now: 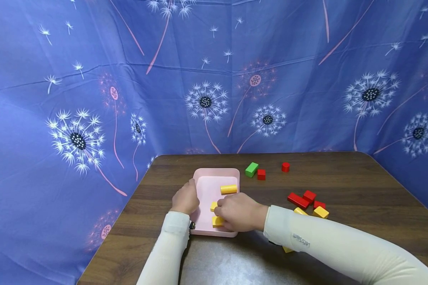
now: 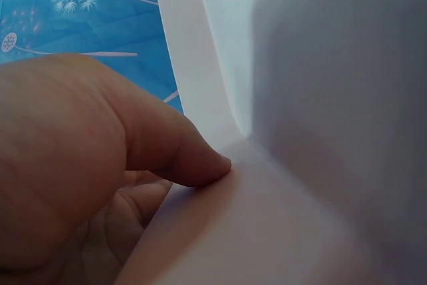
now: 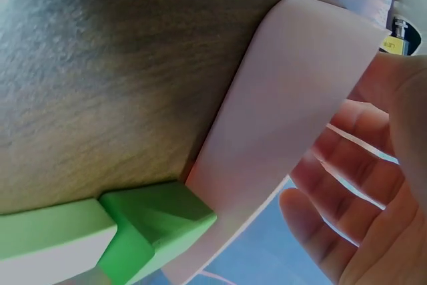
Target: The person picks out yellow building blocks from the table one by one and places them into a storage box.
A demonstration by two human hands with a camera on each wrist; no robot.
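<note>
A pink tray (image 1: pixel 216 172) stands at the table's left-centre. My left hand (image 1: pixel 186 198) grips its left wall; in the left wrist view the thumb (image 2: pixel 173 145) presses over the inside of the wall. My right hand (image 1: pixel 239 211) reaches over the right wall into the tray, fingers bent downward. Inside lie a yellow cylinder (image 1: pixel 228 189), a small yellow block (image 1: pixel 213 206) right at my right fingertips, and a yellow block (image 1: pixel 217 221) just below them. I cannot tell whether the right fingers pinch a block, as their tips are hidden.
On the brown table (image 1: pixel 356 174), a green block (image 1: pixel 251 169), a red cube (image 1: pixel 261 174) and a red cylinder (image 1: pixel 285 167) stand behind. Several red blocks (image 1: pixel 298 200) and yellow blocks (image 1: pixel 321 212) lie by my right forearm. Green blocks (image 3: pixel 157 225) lie outside the tray's wall.
</note>
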